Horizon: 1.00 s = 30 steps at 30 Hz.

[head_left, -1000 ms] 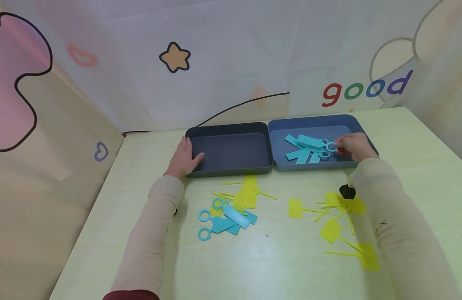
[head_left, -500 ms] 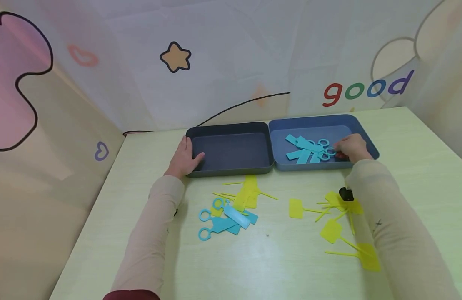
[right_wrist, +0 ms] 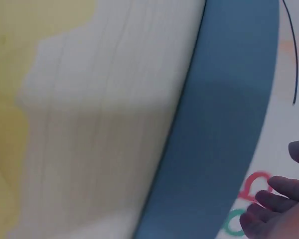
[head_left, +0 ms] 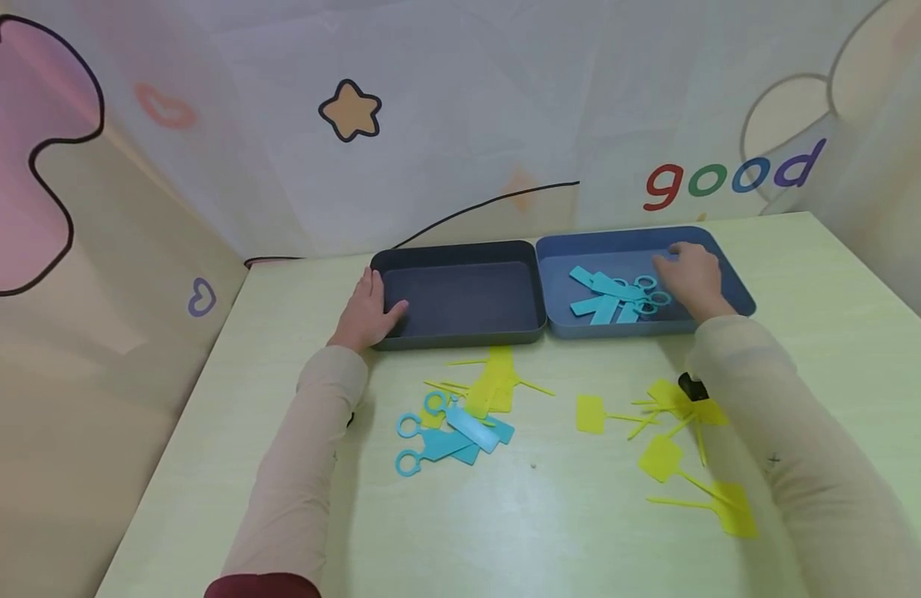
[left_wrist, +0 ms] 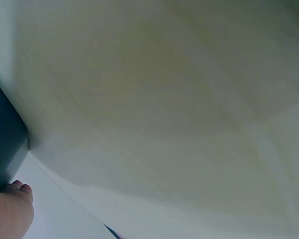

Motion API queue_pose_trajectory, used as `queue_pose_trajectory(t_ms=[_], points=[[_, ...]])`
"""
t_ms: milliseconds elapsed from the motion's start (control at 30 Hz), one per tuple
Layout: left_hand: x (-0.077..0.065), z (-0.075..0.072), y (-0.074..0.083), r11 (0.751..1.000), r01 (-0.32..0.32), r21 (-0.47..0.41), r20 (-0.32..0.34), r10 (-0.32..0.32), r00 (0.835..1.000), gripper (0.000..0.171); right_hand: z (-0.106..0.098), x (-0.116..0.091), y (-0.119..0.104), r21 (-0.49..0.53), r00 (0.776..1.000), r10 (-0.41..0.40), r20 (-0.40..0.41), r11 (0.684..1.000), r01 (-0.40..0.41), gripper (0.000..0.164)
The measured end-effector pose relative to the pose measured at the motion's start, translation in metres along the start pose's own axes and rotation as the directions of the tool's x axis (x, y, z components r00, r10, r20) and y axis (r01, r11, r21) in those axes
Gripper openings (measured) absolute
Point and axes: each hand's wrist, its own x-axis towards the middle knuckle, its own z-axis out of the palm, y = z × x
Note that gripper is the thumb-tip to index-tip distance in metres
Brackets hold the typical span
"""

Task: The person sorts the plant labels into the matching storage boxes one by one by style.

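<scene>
My left hand [head_left: 364,314] rests on the left rim of a dark grey tray [head_left: 463,303], fingers straight and thumb pointing over the inside. Above the right side of the adjoining blue tray [head_left: 617,331] is my right hand [head_left: 690,276], holding nothing. Its fingers and thumb are spread apart in the right wrist view. Several flat teal plastic tags [head_left: 613,287] with ring ends lie piled in the blue tray, left of that hand. The left wrist view catches only part of the left hand [left_wrist: 12,211] beside a tray wall [left_wrist: 7,134].
More teal ring-ended tags [head_left: 448,447] lie on the table [head_left: 460,531] before the dark tray, partly overlapping a pile of yellow flag-shaped tags [head_left: 493,378] with thin stems. Other yellow tags [head_left: 660,458] are scattered near the right forearm. A printed curtain [head_left: 460,124] stands behind the trays.
My right hand has let go of a teal tag's ring end, leaving the tag on the pile, and has lifted slightly away with its fingers opened. The left hand has stayed put.
</scene>
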Motion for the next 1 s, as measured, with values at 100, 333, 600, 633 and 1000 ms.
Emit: queue_pose_trajectory(t_ms=[100,333,600,633,1000], points=[[0.000,-0.001,0.000,1.000,0.002,0.003,0.002,-0.002,1.000,0.081,0.002,-0.006,-0.015,-0.019,0.992,-0.126,0.029,0.992,0.127,0.060],[-0.001,-0.002,0.002,1.000,0.017,0.007,0.022,-0.018,1.000,0.081,0.022,-0.029,-0.051,-0.170,0.891,-0.441,0.110,0.875,0.454,0.067],[0.000,-0.002,0.000,1.000,0.018,0.012,0.018,-0.018,1.000,0.081,0.058,-0.081,-0.088,-0.257,0.668,-0.691,0.277,0.617,0.744,0.069],[0.000,-0.002,0.000,1.000,0.017,0.012,0.016,-0.018,1.000,0.081,0.063,-0.087,-0.092,-0.262,0.643,-0.705,0.300,0.587,0.766,0.069],[-0.001,-0.002,0.003,1.000,0.025,0.016,0.017,-0.025,1.000,0.081,0.112,-0.131,-0.107,-0.266,0.444,-0.754,0.484,0.357,0.896,0.071]])
